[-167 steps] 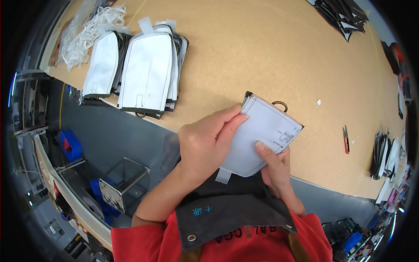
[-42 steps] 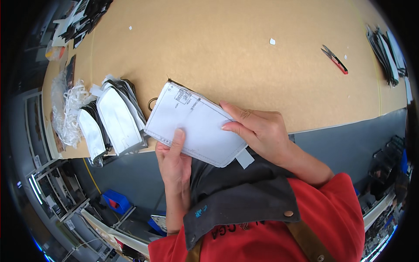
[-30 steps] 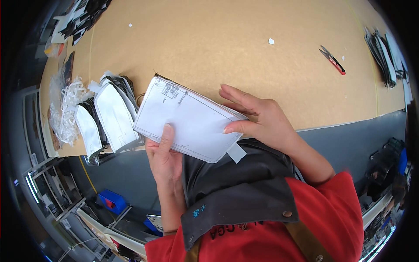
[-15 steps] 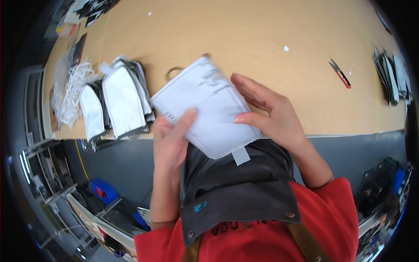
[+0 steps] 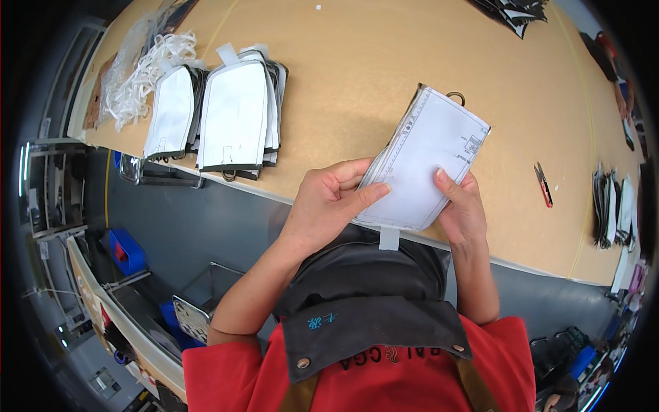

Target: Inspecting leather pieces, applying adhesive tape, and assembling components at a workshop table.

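A white stitched fabric panel [image 5: 422, 158] with dark edges and printed marks hangs tilted over the table's front edge, between my hands. It looks thick, perhaps several layers. A dark metal ring [image 5: 456, 97] sticks out at its far end, and a pale grey tab [image 5: 389, 239] at its near end. My left hand [image 5: 336, 200] grips its left edge, thumb on top and fingers underneath. On the right edge, my right hand [image 5: 464, 209] pinches it, with the thumb on the white face and the other fingers mostly hidden below.
Two stacks of similar white panels, a larger one [image 5: 233, 103] and a smaller one [image 5: 171, 106], lie at the left front edge. White cord [image 5: 165, 65] is heaped behind them. Red-handled thread snips [image 5: 543, 185] and dark-and-white pieces [image 5: 611, 206] lie to the right.
The whole view has turned. The panel now leans to the right rather than the left. My right hand has gone from loosely spread beside the panel to gripping its edge; the left hand still holds it.
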The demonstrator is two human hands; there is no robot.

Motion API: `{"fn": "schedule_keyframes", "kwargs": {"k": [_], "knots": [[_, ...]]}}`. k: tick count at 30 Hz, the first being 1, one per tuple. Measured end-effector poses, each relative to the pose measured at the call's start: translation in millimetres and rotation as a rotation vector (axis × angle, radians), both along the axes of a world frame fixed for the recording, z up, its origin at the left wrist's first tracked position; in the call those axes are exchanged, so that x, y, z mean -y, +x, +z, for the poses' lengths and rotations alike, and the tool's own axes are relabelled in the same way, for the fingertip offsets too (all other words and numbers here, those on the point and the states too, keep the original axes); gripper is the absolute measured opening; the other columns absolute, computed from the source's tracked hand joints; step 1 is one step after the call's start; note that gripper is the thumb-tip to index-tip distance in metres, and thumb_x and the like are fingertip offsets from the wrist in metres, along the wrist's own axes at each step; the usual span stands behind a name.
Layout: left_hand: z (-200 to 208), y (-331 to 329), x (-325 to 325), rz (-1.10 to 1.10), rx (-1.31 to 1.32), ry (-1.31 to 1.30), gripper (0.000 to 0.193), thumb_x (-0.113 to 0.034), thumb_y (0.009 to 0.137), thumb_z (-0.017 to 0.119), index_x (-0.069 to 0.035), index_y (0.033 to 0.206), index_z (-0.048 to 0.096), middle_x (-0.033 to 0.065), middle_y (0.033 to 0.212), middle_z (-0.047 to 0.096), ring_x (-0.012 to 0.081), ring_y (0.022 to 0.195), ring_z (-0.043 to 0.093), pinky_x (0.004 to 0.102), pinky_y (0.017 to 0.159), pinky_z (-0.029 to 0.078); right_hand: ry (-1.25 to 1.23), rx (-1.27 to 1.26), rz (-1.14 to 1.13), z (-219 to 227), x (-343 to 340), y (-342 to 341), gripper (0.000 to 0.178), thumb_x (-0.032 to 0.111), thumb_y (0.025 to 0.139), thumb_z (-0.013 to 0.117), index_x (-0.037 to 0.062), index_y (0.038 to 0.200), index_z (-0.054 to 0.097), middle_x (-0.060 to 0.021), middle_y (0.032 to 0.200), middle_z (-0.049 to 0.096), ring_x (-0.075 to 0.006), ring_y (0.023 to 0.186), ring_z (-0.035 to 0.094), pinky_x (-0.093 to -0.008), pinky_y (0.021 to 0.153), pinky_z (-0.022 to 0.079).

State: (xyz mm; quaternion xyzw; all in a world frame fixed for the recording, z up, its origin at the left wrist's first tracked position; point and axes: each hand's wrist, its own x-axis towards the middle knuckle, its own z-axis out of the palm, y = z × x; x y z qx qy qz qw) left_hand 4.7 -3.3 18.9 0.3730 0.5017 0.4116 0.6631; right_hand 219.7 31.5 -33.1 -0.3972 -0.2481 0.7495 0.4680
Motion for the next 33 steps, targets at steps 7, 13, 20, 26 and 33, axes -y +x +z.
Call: {"fn": "schedule_keyframes", "kwargs": {"k": [7,13,20,26,33], "knots": [[-3.0,6.7,10.8,0.141,-0.309,0.184,0.031,-0.004,0.091,0.067,0.006,0.12,0.064,0.0121,0.101,0.072,0.0089,0.086,0.065,0.023,0.076,0.052,0.04,-0.035,-0.038,-0.4,11.4,-10.6,0.046,0.014,0.089,0.071,-0.0026,0.128,0.051,-0.0131,0.122,0.062,-0.0198,0.113,0.059,-0.0351,0.098,0.046],[-20.8,15.6,15.4,0.288,-0.857,0.578,0.031,-0.008,0.087,0.071,0.002,0.116,0.067,0.018,0.086,0.071,0.0168,0.066,0.069,0.0251,0.059,0.052,0.074,-0.001,-0.168,4.8,26.5,-30.2,0.043,0.013,0.091,0.069,-0.0029,0.127,0.052,-0.0127,0.122,0.062,-0.0178,0.112,0.058,-0.0331,0.098,0.045],[-18.6,14.1,-2.1,0.277,-0.725,0.551,0.032,-0.008,0.086,0.073,0.001,0.116,0.068,0.0169,0.089,0.072,0.016,0.07,0.069,0.0264,0.062,0.053,0.057,-0.024,-0.176,1.5,21.1,-27.8,0.042,0.012,0.092,0.068,-0.0031,0.127,0.052,-0.0122,0.121,0.062,-0.0167,0.111,0.058,-0.0324,0.098,0.044],[-13.5,21.8,-6.2,0.199,-0.815,0.55,0.043,-0.002,0.083,0.074,0.002,0.124,0.063,0.0144,0.109,0.071,0.0114,0.09,0.068,0.0233,0.08,0.053,0.049,-0.025,-0.191,-0.8,18.8,-27.3,0.042,0.013,0.092,0.067,-0.0014,0.129,0.051,-0.0105,0.123,0.062,-0.0163,0.111,0.059,-0.033,0.098,0.045],[-6.5,3.8,-0.7,0.179,-0.429,0.292,0.055,-0.004,0.082,0.076,0.002,0.132,0.056,0.0134,0.123,0.066,0.0158,0.108,0.064,0.0267,0.093,0.051,0.014,-0.088,-0.198,-5.5,4.4,-10.0,0.041,0.015,0.093,0.067,0.0008,0.128,0.052,-0.01,0.122,0.062,-0.0171,0.112,0.06,-0.0341,0.097,0.047]]}}
